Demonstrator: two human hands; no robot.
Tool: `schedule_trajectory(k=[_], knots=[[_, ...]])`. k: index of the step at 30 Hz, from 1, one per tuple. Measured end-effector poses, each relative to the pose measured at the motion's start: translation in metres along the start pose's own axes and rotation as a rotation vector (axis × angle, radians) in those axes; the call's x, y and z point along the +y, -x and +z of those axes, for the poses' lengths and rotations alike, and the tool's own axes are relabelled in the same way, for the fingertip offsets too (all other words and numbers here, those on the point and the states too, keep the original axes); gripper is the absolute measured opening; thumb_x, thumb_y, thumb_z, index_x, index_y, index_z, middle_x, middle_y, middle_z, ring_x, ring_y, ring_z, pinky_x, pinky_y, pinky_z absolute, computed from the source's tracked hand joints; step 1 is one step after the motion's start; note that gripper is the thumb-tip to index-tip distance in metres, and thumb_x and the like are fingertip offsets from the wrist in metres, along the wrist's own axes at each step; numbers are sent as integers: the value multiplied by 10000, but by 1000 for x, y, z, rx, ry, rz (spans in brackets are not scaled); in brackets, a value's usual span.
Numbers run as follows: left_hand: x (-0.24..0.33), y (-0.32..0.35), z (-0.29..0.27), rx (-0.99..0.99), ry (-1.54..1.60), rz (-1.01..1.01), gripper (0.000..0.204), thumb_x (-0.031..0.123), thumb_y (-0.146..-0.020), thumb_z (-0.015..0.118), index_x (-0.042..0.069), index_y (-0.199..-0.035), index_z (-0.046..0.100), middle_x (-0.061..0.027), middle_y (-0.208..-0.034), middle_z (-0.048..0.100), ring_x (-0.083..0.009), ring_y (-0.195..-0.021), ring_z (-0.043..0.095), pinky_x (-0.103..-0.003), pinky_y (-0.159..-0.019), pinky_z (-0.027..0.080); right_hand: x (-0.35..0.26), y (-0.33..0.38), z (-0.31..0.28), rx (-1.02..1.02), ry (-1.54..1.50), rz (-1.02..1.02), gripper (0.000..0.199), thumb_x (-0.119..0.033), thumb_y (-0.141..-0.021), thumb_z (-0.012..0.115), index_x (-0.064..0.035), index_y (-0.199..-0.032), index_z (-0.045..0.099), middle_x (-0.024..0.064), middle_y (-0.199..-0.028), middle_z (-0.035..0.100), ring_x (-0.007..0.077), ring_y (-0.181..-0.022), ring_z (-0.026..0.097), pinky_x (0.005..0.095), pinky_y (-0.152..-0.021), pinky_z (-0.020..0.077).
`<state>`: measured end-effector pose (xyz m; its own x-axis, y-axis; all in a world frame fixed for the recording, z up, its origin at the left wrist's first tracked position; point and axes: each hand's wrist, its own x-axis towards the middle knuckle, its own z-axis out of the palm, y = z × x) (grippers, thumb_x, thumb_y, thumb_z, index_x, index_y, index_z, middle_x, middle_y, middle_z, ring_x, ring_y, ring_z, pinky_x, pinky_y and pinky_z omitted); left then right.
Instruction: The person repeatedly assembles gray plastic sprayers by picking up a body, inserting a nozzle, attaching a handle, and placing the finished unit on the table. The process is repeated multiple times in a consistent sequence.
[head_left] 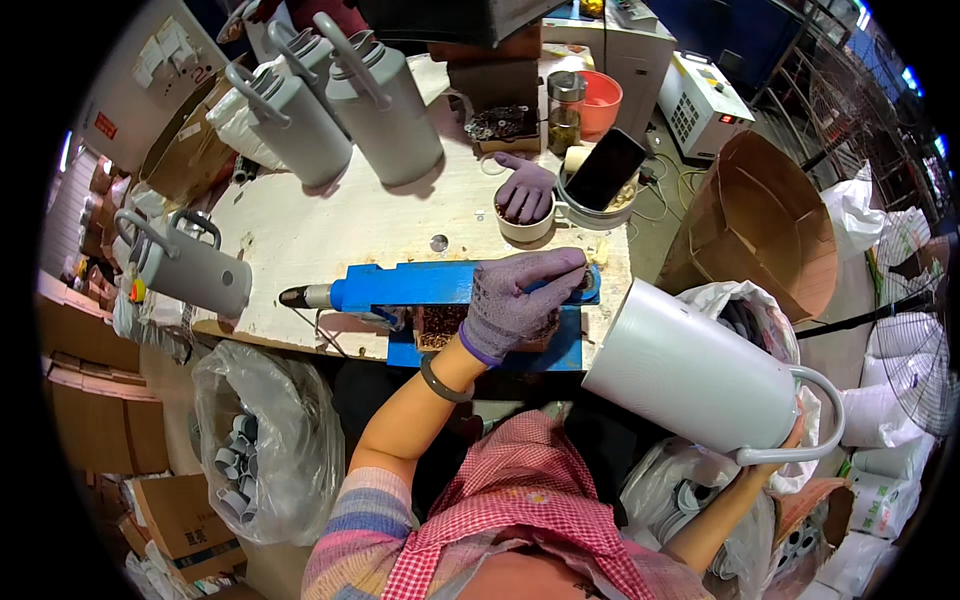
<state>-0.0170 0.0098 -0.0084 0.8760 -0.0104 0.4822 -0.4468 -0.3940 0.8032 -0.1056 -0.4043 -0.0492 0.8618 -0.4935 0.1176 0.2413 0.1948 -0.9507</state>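
My left hand [515,300], in a purple-grey knit glove, rests over the right end of a blue metal fixture [410,285]. Its fingers are bent together at the tip; whatever they pinch there is too small to make out. A large grey jug body [690,370] with a loop handle [828,415] lies tilted at my right side, its wide end towards the fixture. My right hand [790,435] grips it at the handle end, mostly hidden behind it. On the bench, a cup [525,230] of dark small parts has an empty purple glove [527,187] lying on it.
Several grey jugs [385,115] stand at the back left, and another [190,265] lies at the left edge. A phone [605,170] leans on a bowl by a jar [565,110] and red cup [600,100]. Bags of grey parts [265,440] and a carton [750,220] flank the bench.
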Motion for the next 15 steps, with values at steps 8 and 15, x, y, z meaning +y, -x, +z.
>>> schedule_trajectory(k=[8, 15], knots=[[-5, -7, 14, -6, 38, -25, 191, 71, -801, 769, 14, -981, 743, -141, -1003, 727, -201, -892, 707, -302, -815, 563, 24, -13, -38, 134, 183, 26, 523, -407, -1000, 378, -20, -1319, 526, 122, -1143, 644, 216, -1010, 638, 335, -885, 515], [-3, -11, 10, -101, 111, -204, 376, 112, -799, 792, 6, -1142, 680, -113, -1087, 685, -179, -984, 663, -315, -902, 533, 28, -50, -37, 149, 91, 80, 499, -399, -995, 389, -48, -1320, 530, 120, -1162, 643, 223, -999, 650, 338, -871, 540]])
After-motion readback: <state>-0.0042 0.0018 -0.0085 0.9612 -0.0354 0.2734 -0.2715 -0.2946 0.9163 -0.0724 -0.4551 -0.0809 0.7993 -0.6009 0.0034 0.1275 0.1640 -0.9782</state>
